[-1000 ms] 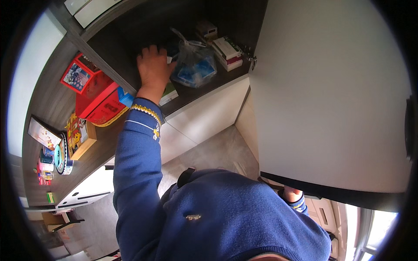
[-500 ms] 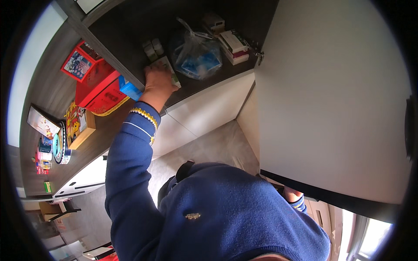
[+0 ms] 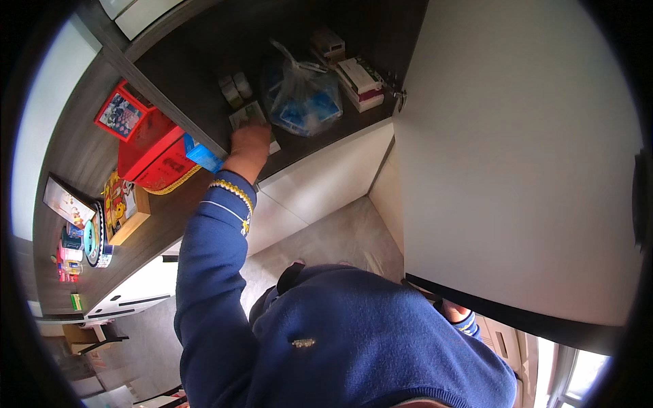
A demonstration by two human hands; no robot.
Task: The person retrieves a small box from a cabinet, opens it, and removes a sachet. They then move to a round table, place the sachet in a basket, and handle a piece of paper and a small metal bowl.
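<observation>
My left hand (image 3: pixel 250 147) reaches into a dark open cupboard, its fingers curled down onto a flat white-and-green box (image 3: pixel 246 113). The box's far end and near right corner show around the hand; the fingertips are mostly hidden. Just behind the box stand small pale bottles (image 3: pixel 235 90). To its right sits a knotted clear plastic bag (image 3: pixel 304 102) with blue packages inside. My right hand (image 3: pixel 454 311) is low on the right, largely covered by the cupboard door (image 3: pixel 510 163); its fingers cannot be seen.
Stacked boxes (image 3: pixel 360 78) sit beside the door hinge. On the open shelf at left are a red box (image 3: pixel 153 153), a blue box (image 3: pixel 203 154), a red-framed photo (image 3: pixel 121 114) and a wooden-framed picture (image 3: pixel 129 207). An upright divider (image 3: pixel 180 105) separates shelf and cupboard.
My left hand has drawn back slightly toward me and its fingers have curled in, uncovering the far end of the flat box. The view has shifted a little. My right hand looks unchanged.
</observation>
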